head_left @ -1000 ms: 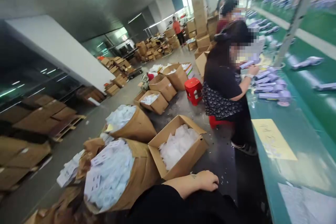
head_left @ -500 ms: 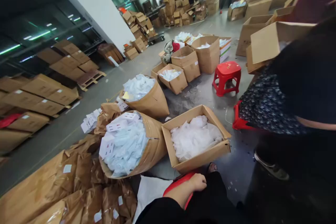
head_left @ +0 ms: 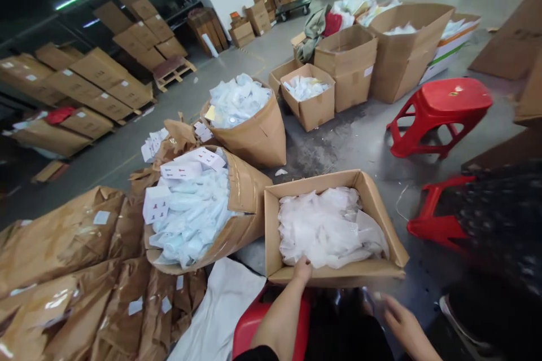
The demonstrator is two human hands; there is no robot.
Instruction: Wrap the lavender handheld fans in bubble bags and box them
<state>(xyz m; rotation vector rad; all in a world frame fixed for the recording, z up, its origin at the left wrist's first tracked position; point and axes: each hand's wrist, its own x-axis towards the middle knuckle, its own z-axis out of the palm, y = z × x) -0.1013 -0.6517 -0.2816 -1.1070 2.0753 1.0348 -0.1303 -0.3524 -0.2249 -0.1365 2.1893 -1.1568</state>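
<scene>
Since it left the black-clad lap (head_left: 347,333), the left hand (head_left: 302,271) has curled at the seven-o'clock rim of the open brown cardboard box (head_left: 339,280), four o'clock in view, seemingly bringing filmy white sheets (head_left: 326,225) within reach, though whether it or the blurred right hand (head_left: 400,318) grips anything is unclear.

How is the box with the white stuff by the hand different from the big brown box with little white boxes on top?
The white-stuff box has straight sides, while the big box looks rounded and bulgy. The white-stuff box holds crumpled whitish stuff; the big box holds pale blue pieces with little white boxes on top. Both are brown and open on top.
</scene>
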